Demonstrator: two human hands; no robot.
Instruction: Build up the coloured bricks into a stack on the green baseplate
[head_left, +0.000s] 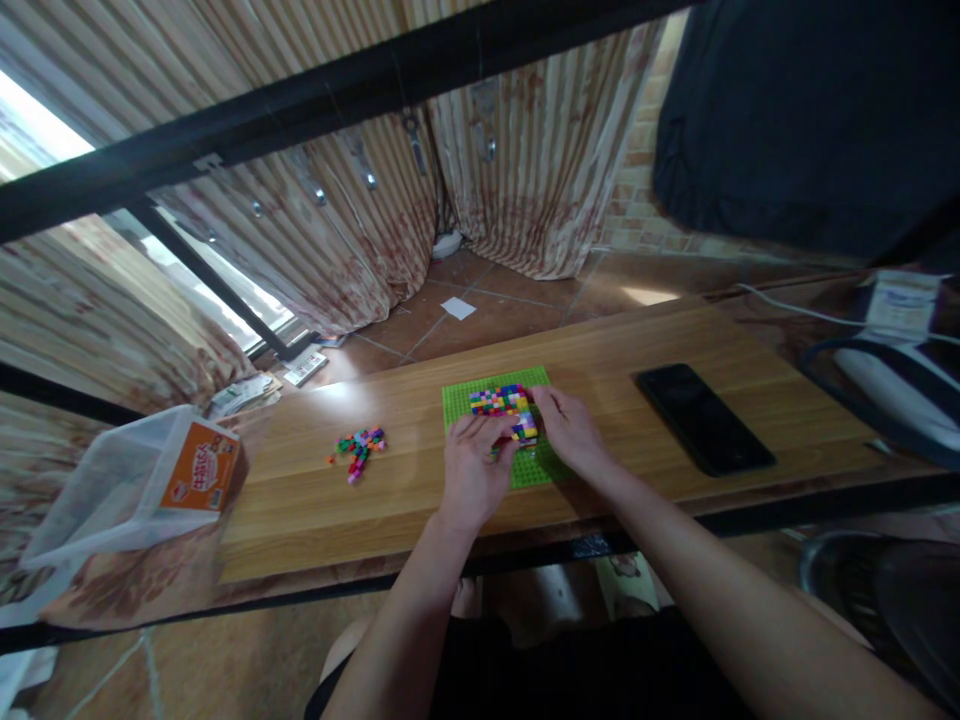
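Left hand (478,465) and right hand (571,428), partly curled, against multicoloured bricks (498,400).

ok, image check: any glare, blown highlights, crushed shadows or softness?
All head view: window at upper left blown out; pale glare on the far left of the wooden tabletop; bright patch on the floor beyond it; dark cloth at upper right nearly detail-free; brick build slightly soft, individual studs hard to make out.
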